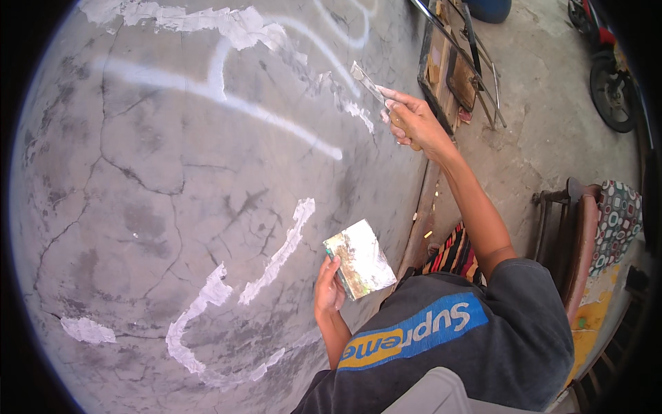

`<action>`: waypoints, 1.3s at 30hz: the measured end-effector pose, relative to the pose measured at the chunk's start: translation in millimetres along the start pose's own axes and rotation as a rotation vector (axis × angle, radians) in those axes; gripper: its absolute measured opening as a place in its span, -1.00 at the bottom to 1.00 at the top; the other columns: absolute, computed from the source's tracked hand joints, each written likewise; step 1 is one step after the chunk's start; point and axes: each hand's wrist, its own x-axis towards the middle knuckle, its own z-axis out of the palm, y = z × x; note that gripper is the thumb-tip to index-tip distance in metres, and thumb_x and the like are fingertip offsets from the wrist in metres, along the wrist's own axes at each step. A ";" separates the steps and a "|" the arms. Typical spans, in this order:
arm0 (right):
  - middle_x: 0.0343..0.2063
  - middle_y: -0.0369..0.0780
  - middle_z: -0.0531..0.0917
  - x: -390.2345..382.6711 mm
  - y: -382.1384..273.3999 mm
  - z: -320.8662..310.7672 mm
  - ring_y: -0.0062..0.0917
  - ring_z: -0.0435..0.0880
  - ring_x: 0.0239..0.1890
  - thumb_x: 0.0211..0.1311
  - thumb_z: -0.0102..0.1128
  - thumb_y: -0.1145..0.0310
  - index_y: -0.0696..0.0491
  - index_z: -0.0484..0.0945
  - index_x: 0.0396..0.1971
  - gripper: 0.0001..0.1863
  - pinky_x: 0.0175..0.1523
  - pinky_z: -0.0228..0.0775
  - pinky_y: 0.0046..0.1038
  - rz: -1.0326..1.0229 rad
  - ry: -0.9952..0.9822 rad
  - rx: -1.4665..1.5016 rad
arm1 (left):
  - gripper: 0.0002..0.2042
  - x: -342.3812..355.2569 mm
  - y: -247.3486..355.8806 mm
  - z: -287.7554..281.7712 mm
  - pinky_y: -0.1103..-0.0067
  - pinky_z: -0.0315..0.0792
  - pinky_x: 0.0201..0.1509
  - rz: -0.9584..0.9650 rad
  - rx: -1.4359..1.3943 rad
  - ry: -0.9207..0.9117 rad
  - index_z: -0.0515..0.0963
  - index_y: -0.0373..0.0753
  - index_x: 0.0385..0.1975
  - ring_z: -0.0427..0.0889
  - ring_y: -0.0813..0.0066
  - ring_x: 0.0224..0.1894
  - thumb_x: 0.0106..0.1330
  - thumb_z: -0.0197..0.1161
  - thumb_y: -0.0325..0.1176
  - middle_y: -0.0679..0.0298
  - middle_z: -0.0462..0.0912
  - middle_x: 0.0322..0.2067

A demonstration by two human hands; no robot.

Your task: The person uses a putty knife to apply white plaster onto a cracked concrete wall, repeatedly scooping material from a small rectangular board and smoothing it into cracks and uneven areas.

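My right hand (410, 124) is wrapped round the handle of a putty knife (367, 81). Its flat metal blade points up and left, close to the grey wall (234, 165); I cannot tell whether it touches. My left hand (329, 286) grips the edge of a small rectangular board (365, 259), smeared white with brown stains. White filler strips cover parts of the wall: a long one (241, 27) at the top, a short one (357, 114) below the blade, and a curved one (181, 338) lower left. Dark cracks run between them.
A framed wooden panel with metal rods (462, 76) leans near the wall's end. On the right stand a motorcycle (612, 93) and a chair (583, 248) with a patterned cloth (616, 224). A blue rounded object (489, 8) is at the top edge. Concrete floor (524, 152) lies between.
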 end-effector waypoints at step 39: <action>-0.59 -0.24 0.41 41.4 144.6 62.5 -0.60 0.30 -0.58 0.31 -0.05 0.46 0.07 0.30 0.24 -0.52 -0.39 0.27 -0.49 -0.294 0.215 -0.518 | -0.59 4.5 -24.4 -20.0 0.56 0.39 0.14 -0.102 -0.032 0.118 0.22 -0.43 0.18 0.51 0.49 0.07 0.41 -0.02 -0.34 0.13 0.48 0.05</action>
